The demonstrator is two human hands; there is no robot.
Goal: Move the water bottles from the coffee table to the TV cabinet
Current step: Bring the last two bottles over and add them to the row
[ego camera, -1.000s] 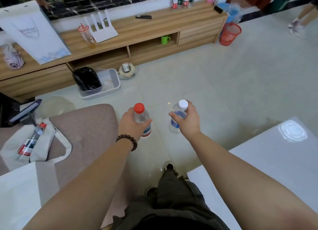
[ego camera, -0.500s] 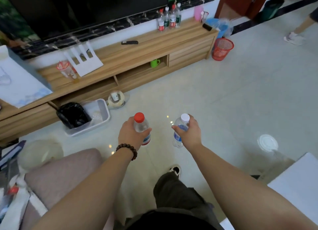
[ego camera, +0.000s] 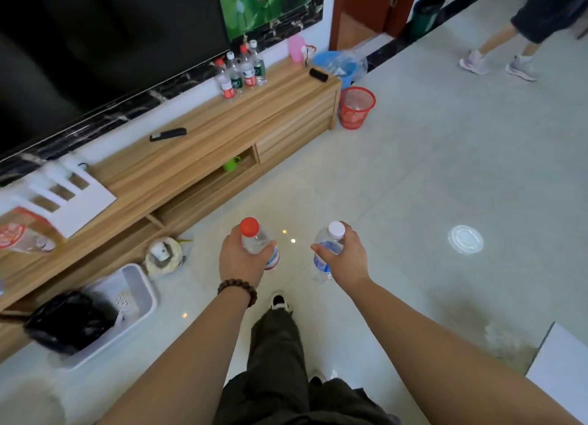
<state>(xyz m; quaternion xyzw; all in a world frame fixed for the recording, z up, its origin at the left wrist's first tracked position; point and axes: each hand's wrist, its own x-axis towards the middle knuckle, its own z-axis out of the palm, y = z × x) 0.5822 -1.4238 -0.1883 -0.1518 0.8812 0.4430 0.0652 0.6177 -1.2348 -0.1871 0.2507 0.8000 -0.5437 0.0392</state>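
My left hand grips a clear water bottle with a red cap, held upright above the floor. My right hand grips a second clear bottle with a white cap and blue label, also upright. Ahead and to the left runs the long wooden TV cabinet. Several water bottles stand in a group on its top near the right end, below the dark TV screen. Only a white corner of the coffee table shows at the lower right.
A black remote, a white router and a drink cup lie on the cabinet top. A red mesh bin and blue bucket stand past its right end. A grey tray with a black bag sits on the floor left. Another person's legs are far right.
The view has swung right and closer to the cabinet; the sofa and tote bag have left the frame. Both hands still carry their bottles in front of me.
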